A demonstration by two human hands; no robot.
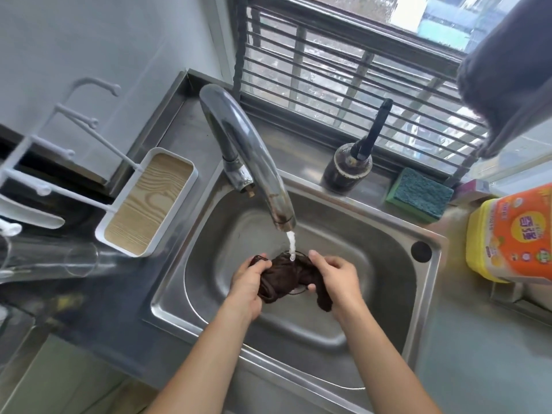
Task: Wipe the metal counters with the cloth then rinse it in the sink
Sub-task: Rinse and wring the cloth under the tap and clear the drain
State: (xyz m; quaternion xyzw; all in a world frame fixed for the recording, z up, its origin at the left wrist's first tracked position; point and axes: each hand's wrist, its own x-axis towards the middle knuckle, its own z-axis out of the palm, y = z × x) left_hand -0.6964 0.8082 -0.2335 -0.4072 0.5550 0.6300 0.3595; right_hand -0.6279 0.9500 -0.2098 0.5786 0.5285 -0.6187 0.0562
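A dark brown cloth (pixel 283 274) is bunched up over the steel sink (pixel 367 234), right above the drain. My left hand (pixel 246 286) grips its left end and my right hand (pixel 336 277) grips its right end. A thin stream of water (pixel 291 245) falls from the curved chrome tap (pixel 248 153) onto the middle of the cloth. The metal counter (pixel 478 354) runs around the basin on both sides.
A white tray with a wood-grain base (pixel 149 204) and a white rack stand left of the sink, with a clear glass (pixel 44 261) lying beside them. Behind the basin are a dark bottle (pixel 348 168) and a green sponge (pixel 419 194). A yellow-orange detergent jug (pixel 510 237) sits right.
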